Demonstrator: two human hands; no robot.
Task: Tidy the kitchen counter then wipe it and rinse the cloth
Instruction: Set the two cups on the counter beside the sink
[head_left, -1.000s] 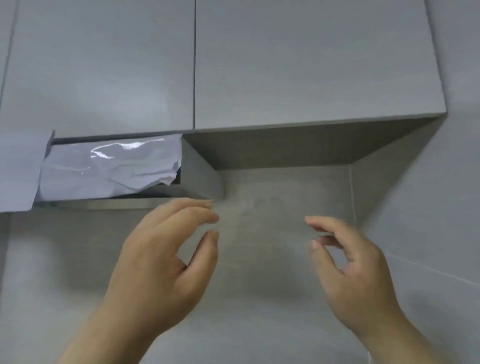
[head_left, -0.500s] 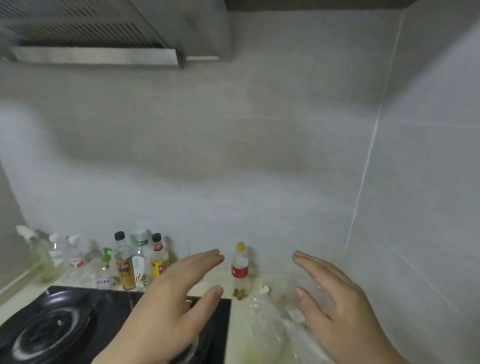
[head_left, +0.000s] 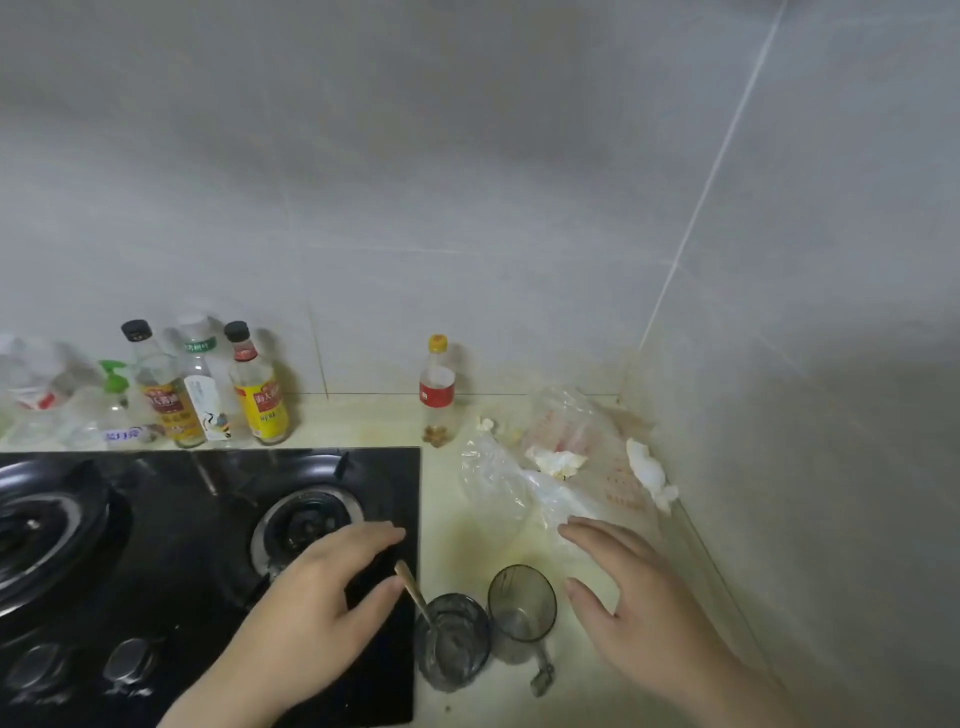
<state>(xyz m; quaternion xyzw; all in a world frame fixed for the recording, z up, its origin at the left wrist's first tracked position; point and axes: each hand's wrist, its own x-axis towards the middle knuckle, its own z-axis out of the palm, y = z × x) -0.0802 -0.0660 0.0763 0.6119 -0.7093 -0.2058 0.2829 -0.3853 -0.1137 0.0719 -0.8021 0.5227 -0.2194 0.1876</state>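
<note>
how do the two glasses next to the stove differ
The spoon glass holds a spoon and looks cloudy with residue; the empty glass holds nothing and looks clearer. The spoon glass stands right beside the stove; the empty glass stands farther from it, toward the wall. Both are tinted and sit side by side on the counter.

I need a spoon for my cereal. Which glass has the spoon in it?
The left glass, beside the stove: a spoon stands in it, leaning toward the left hand. The right glass holds no spoon.
</note>
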